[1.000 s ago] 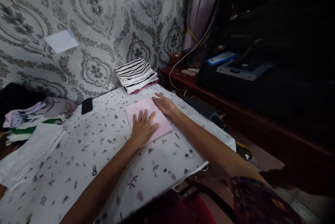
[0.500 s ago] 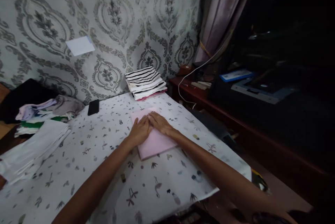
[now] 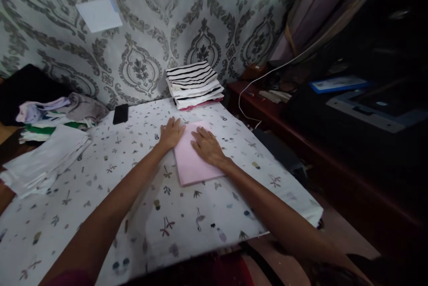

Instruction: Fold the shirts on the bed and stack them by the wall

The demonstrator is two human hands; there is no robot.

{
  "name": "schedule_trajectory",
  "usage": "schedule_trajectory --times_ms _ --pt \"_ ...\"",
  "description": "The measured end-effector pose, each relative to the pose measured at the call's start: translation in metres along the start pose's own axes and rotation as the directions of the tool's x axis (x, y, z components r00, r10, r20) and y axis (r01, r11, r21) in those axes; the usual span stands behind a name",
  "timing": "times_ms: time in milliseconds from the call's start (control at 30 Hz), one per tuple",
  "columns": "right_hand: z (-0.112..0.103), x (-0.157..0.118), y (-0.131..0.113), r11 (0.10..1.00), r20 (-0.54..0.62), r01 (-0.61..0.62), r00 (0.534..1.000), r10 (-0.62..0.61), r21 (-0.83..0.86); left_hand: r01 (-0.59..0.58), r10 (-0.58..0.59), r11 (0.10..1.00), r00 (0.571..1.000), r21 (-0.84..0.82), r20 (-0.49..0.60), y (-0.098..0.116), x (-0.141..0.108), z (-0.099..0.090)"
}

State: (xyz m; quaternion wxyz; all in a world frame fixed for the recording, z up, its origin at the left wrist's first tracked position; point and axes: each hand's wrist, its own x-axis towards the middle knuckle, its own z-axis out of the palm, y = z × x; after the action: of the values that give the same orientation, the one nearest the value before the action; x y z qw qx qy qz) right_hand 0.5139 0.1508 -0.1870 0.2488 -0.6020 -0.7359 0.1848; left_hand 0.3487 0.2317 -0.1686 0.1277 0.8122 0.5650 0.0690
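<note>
A folded pink cloth (image 3: 194, 165) lies flat on a surface (image 3: 187, 237) covered in a small plant-and-figure print. Two bare hands work on it, both open with fingers extended, neither gripping. The left hand (image 3: 172, 132) rests along the pink cloth's far left edge, perhaps to steady that side. The right hand (image 3: 207, 147) lies palm down on top of it, fingers slightly spread, probably to hold it level and press out creases.

Beyond the pink cloth, near the wall, sits a neat pile of folded garments (image 3: 194, 83), black-and-white stripes uppermost, seemingly set out of the arms' way. Left of the pink cloth are a dark phone (image 3: 121, 113), a loose heap of clothes (image 3: 78, 108) and a white garment (image 3: 50, 157), all well apart from it.
</note>
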Motion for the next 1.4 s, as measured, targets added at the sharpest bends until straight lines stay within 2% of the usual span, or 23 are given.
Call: schedule_trajectory --times_ms 100,200,300,367,433,467,533,567,633,700,767,800,867,900,967,1000,1067,1133,1233,1300,1400 --pt "0.002 -0.001 0.001 1.0 0.006 0.011 1.0 -0.011 0.011 -0.131 0.132 0.991 0.99 0.023 -0.049 0.016 -0.045 0.009" --pt "-0.001 -0.002 -0.001 0.998 0.017 0.016 1.0 -0.015 -0.062 -0.232 0.232 0.971 0.973 -0.06 -0.01 0.031 -0.102 0.018" --pt "-0.009 0.003 -0.002 0.991 0.048 0.04 0.998 -0.034 -0.131 -0.179 0.191 0.938 0.982 -0.296 0.012 0.034 -0.145 0.02" --pt "-0.017 0.012 0.0 0.983 0.084 0.054 0.996 -0.04 -0.178 -0.082 0.095 0.842 0.995 -0.533 -0.003 0.029 -0.16 0.016" --pt "-0.025 0.027 0.003 0.973 0.113 0.062 0.993 -0.037 -0.22 0.065 -0.061 0.632 0.998 -0.772 0.034 0.022 -0.161 0.008" --pt "-0.029 0.036 0.006 0.971 0.128 0.066 0.991 -0.037 -0.232 0.146 -0.143 0.491 0.986 -0.859 0.085 0.019 -0.159 0.003" --pt "-0.035 0.055 0.011 0.969 0.179 0.075 0.983 -0.033 -0.237 0.287 -0.262 0.217 0.938 -0.933 0.228 0.016 -0.15 -0.005" --pt "-0.038 0.065 0.013 0.969 0.204 0.075 0.979 -0.026 -0.236 0.345 -0.285 0.115 0.91 -0.931 0.302 0.017 -0.145 -0.008" --pt "-0.043 0.083 0.017 0.969 0.256 0.071 0.967 -0.008 -0.236 0.436 -0.252 0.005 0.872 -0.9 0.42 0.02 -0.137 -0.011" --pt "-0.046 0.096 0.019 0.97 0.284 0.066 0.959 0.003 -0.233 0.509 -0.148 0.002 0.851 -0.861 0.503 0.022 -0.131 -0.013" --pt "-0.05 0.102 0.021 0.974 0.313 0.068 0.95 0.004 -0.217 0.539 -0.08 0.055 0.841 -0.84 0.534 0.017 -0.128 -0.017" --pt "-0.051 0.102 0.021 0.976 0.327 0.067 0.945 0.005 -0.208 0.537 -0.082 0.081 0.843 -0.84 0.531 0.012 -0.127 -0.02" --pt "-0.054 0.096 0.022 0.981 0.353 0.068 0.936 0.001 -0.183 0.493 -0.167 0.085 0.864 -0.866 0.475 -0.006 -0.125 -0.028" --pt "-0.055 0.091 0.023 0.986 0.363 0.063 0.932 -0.002 -0.157 0.457 -0.242 0.05 0.868 -0.888 0.433 -0.016 -0.125 -0.033" --pt "-0.056 0.08 0.022 0.997 0.352 0.024 0.936 0.004 -0.076 0.376 -0.386 -0.076 0.843 -0.923 0.375 -0.034 -0.125 -0.04" --pt "-0.055 0.075 0.021 1.0 0.332 -0.018 0.943 0.023 -0.018 0.341 -0.422 -0.146 0.827 -0.928 0.371 -0.04 -0.127 -0.042" --pt "-0.053 0.066 0.018 0.981 0.292 -0.14 0.952 0.095 0.135 0.31 -0.412 -0.257 0.822 -0.916 0.393 -0.044 -0.133 -0.041" --pt "-0.049 0.061 0.014 0.907 0.293 -0.278 0.938 0.186 0.315 0.312 -0.351 -0.312 0.84 -0.897 0.414 -0.042 -0.141 -0.034" --pt "-0.044 0.059 0.011 0.73 0.368 -0.456 0.882 0.295 0.509 0.324 -0.321 -0.338 0.843 -0.884 0.432 -0.034 -0.15 -0.018" --pt "-0.046 0.059 0.012 0.656 0.406 -0.492 0.865 0.295 0.572 0.326 -0.325 -0.315 0.845 -0.891 0.424 -0.031 -0.148 -0.016" --pt "-0.057 0.06 0.016 0.583 0.394 -0.424 0.9 0.187 0.692 0.279 -0.352 -0.216 0.872 -0.936 0.341 -0.027 -0.131 -0.034"
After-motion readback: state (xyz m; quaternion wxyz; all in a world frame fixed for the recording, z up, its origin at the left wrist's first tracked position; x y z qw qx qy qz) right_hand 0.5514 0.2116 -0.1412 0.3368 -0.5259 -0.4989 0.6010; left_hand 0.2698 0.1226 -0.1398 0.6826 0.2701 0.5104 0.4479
